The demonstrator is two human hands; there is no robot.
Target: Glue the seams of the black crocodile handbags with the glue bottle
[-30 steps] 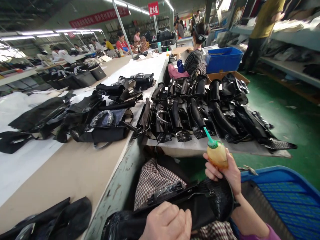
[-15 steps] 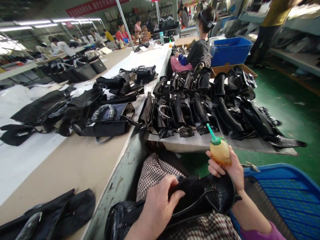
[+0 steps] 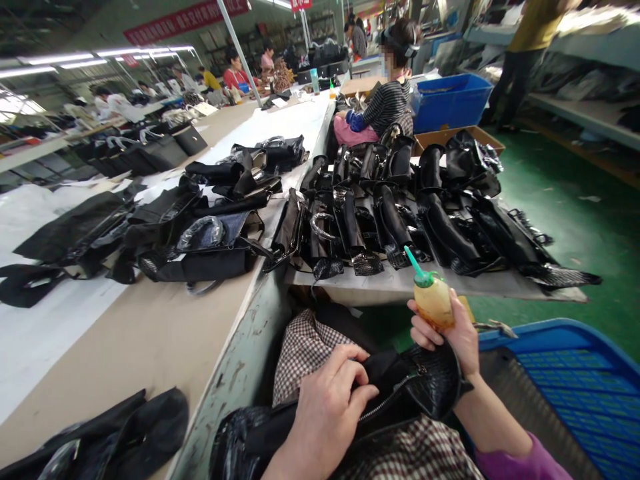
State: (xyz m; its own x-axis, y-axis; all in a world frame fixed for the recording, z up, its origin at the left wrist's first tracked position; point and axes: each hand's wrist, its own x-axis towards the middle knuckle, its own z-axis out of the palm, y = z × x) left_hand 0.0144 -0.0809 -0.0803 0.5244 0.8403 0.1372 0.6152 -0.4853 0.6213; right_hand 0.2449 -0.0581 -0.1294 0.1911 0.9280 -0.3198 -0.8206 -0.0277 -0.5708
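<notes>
Left hand [image 3: 327, 407], at the bottom centre of the frame, is bent at the fingers, with the thumb drawn in to pinch the dark cloth of a black bag [image 3: 395, 367]. That bag lies across the lower centre, its metal zip [image 3: 385, 405] showing just right of the thumb. Right hand [image 3: 453, 330], at lower right of centre, is wrapped around a squeeze bottle [image 3: 434, 303] of amber liquid, held upright with its green nozzle [image 3: 416, 263] slanting to the upper left. The bag's textured end curves just below the bottle, near the wrist; whether these fingers also grip it cannot be told.

At the lower left, folded black pieces [image 3: 163, 427] lie on a long table [image 3: 145, 353]. More limp bags [image 3: 210, 267] spread over it at middle left, one with a plastic-wrapped handle [image 3: 203, 233]. Checked cloth [image 3: 300, 350] shows at lower centre, behind the left hand. Above, rows of black bags [image 3: 393, 223] cover a white-topped bench [image 3: 340, 287]. A seated co-worker [image 3: 393, 110] in a striped top is at upper right of centre, left of a blue bin [image 3: 453, 107]. A blue basket [image 3: 560, 328] fills the lower right.
</notes>
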